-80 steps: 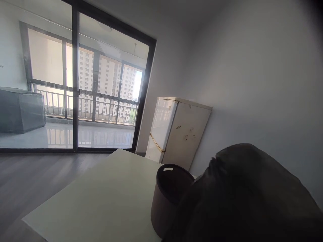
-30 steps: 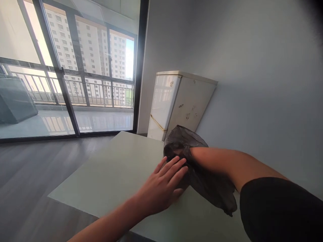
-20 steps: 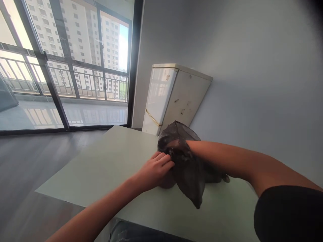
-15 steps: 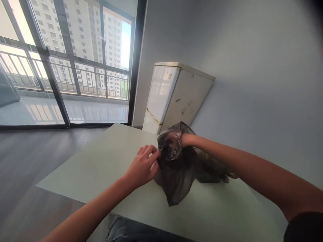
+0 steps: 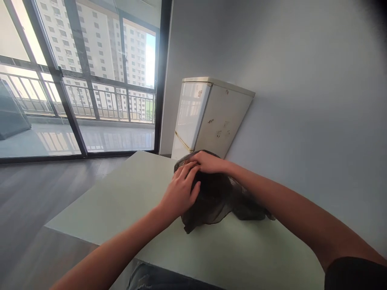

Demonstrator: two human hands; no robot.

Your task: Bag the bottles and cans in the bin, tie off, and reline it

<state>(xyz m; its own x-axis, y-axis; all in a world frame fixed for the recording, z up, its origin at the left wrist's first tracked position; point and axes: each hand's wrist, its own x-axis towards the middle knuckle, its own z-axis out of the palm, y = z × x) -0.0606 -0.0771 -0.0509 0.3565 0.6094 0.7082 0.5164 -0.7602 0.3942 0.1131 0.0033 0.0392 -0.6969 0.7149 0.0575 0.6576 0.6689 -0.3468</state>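
Resting the left hand (image 5: 179,191) half open against a thin, dark plastic bag (image 5: 208,201), with fingers spread and slightly bent at its upper edge and thumb well apart from them. Laying the right hand (image 5: 208,161) across the top of the same bag, with fingertips partly hidden behind the left ones. Cannot tell about any pinch of plastic between right fingers and thumb. Can see both hands just right of the middle of the frame, touching or nearly touching at the fingertips.

See the bag bunched over a pale table (image 5: 105,201), with one loose corner hanging down and left, and a darker, crumpled part (image 5: 249,209) to the right, beside the right forearm (image 5: 278,197). Cannot tell about the shape under the plastic.

Note a white refrigerator (image 5: 223,117) beyond the table, at the upper middle of the frame, with dark marks on its side. Find a dark-framed glass door (image 5: 72,117) at upper left, with a tall building (image 5: 98,44) outside, a black sleeve (image 5: 353,274) at lower right, and blue jeans (image 5: 169,278) at bottom centre.
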